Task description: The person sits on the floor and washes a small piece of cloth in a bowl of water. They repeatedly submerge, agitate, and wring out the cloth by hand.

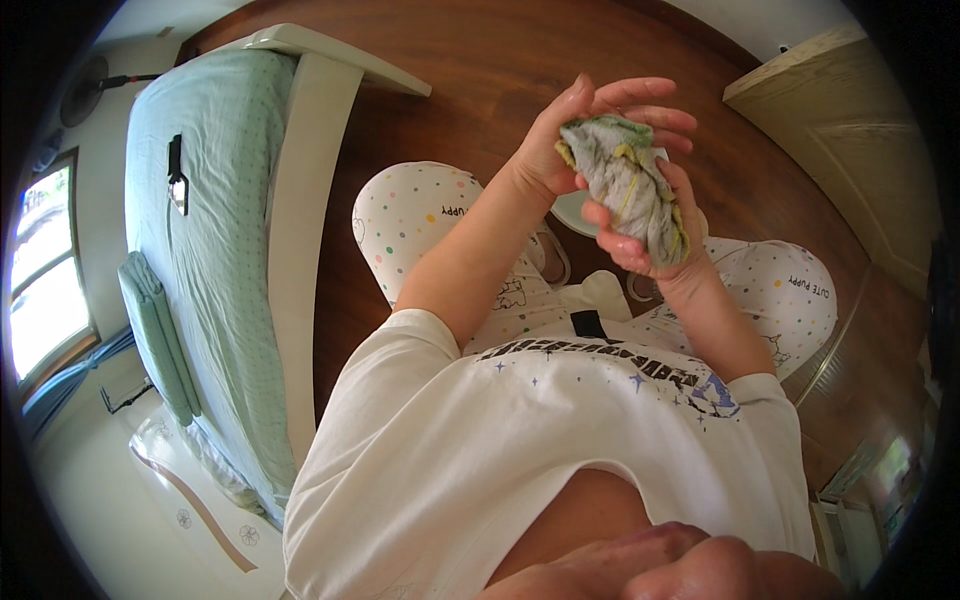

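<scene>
A crumpled, damp-looking grey-green cloth with yellow edging [630,187] is bunched up above the knees. My right hand [667,232] cradles it from below, with the fingers curled round its lower left side. Against the upper end of the cloth lies the palm of my left hand [559,135], its thumb raised and its fingers stretched out apart past the cloth. Behind the hands, near the feet, part of a pale round basin or bowl [576,214] shows; the rest of it is hidden by the hands and cloth.
A bed with a green sheet [225,225] and a pale frame [300,225] runs along the left. A black-strapped object [177,176] and a folded green quilt [157,337] lie on it. Dark wooden floor [480,90] stretches ahead. A wooden door [840,127] stands at the right.
</scene>
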A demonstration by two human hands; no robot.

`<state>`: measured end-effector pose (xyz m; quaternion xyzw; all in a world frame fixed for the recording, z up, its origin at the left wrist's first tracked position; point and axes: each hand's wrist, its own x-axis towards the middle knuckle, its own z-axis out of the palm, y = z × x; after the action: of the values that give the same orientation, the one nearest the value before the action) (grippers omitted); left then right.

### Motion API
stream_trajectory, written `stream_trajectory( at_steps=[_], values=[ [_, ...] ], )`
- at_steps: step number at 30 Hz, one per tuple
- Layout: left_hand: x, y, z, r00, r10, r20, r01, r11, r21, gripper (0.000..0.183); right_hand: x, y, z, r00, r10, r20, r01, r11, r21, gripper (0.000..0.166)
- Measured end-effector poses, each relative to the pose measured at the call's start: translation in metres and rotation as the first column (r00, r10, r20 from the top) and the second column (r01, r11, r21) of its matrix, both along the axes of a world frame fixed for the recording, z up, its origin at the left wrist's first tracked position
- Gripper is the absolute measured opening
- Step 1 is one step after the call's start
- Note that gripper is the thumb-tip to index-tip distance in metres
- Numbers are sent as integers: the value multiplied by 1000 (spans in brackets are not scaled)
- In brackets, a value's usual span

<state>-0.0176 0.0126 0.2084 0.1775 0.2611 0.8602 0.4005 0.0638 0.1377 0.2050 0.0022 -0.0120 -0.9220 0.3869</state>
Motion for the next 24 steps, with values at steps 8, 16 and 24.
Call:
stream_trajectory(
  at_steps=[8,16,24],
  values=[
    [-11,-5,-7,945,-118,-303,197,950,242,52,2,-2,2,1000,-12,-27,9,991,-135,71],
    [-7,-12,6,977,-44,-207,23,994,-103,36,1,8,-2,999,47,5,-47,993,108,49],
    [-2,-8,11,993,14,-118,-50,948,-315,38,1,9,-1,998,48,51,-63,936,346,35]
  ],
)
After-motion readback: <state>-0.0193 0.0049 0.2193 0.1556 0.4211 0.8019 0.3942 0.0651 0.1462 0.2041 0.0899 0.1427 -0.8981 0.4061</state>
